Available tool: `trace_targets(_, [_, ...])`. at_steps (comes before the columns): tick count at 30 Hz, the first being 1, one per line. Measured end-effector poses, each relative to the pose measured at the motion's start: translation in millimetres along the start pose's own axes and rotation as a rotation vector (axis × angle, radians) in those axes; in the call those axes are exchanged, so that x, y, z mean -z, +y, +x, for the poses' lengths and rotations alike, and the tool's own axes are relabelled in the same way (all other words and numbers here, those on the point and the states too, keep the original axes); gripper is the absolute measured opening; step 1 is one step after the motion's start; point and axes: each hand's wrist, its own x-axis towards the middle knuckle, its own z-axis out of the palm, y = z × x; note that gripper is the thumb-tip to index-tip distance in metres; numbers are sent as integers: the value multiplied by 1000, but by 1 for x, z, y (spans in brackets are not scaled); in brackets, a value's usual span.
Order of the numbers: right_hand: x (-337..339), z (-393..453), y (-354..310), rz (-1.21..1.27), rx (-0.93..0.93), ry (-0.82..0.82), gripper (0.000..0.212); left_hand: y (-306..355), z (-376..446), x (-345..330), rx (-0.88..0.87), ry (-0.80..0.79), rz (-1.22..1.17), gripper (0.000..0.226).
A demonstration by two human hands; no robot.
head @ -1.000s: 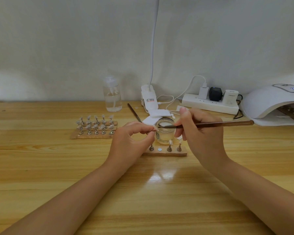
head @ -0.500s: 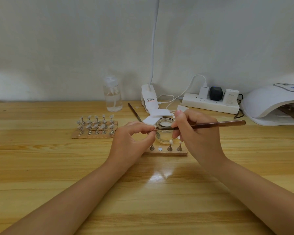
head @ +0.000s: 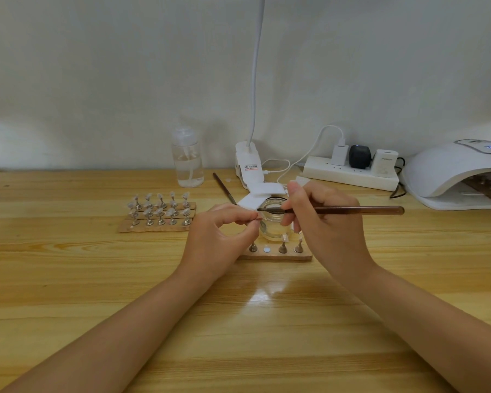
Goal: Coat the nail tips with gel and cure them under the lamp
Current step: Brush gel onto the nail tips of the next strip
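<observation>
Left hand (head: 221, 236): fingers curled, thumb and forefinger pinching a nail tip (head: 258, 217) just left of the glass jar (head: 272, 222); right hand (head: 323, 222): fingers curled round a brown brush (head: 352, 210), its bristle end at the pinched tip. Wooden strip (head: 275, 255) with stands, near side of jar; loaded rack (head: 158, 215), left; curing lamp (head: 454, 174), far right; all on wooden table (head: 97, 279).

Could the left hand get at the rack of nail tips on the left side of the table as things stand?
Probably yes, but not freely: the left hand pinches a nail tip under the brush. The table between it and the rack holds nothing in the way.
</observation>
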Motion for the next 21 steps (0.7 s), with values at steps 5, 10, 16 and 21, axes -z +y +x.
trace_targets(5, [1,0,1,-12,-12,-18,35,0,1,0,0,7,8,27])
trace_targets(10, [4,-1,-2,-3,-37,6,37,0,0,0,1,11,5,30])
trace_targets(16, [4,0,-9,143,-87,94,39,0,0,0,-1,2,2,25])
trace_targets(21, [6,0,-7,142,-85,38,38,-1,1,1,-6,-2,-1,20])
